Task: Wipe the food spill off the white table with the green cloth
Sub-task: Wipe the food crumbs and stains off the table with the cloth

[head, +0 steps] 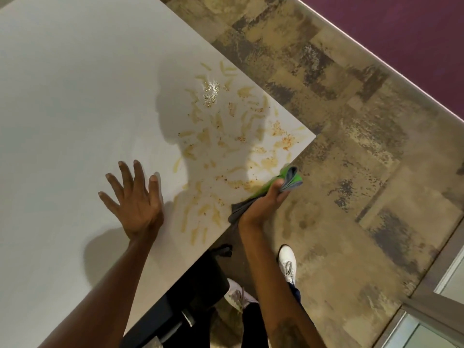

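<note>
While our left hand [136, 197] lies flat and unclenched on the smooth white table [75, 96], our right hand [263, 200] bunches the soft, limp green-and-grey cloth [288, 178] at that table's edge beside the pale, greasy food spill [226, 129], best gripped wadded

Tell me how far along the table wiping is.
Early. Done: the right hand grips the green cloth at the white table's edge. In hand: the left hand lies flat on the table. Left: the food spill covers the corner, with no wiped path showing.
</note>
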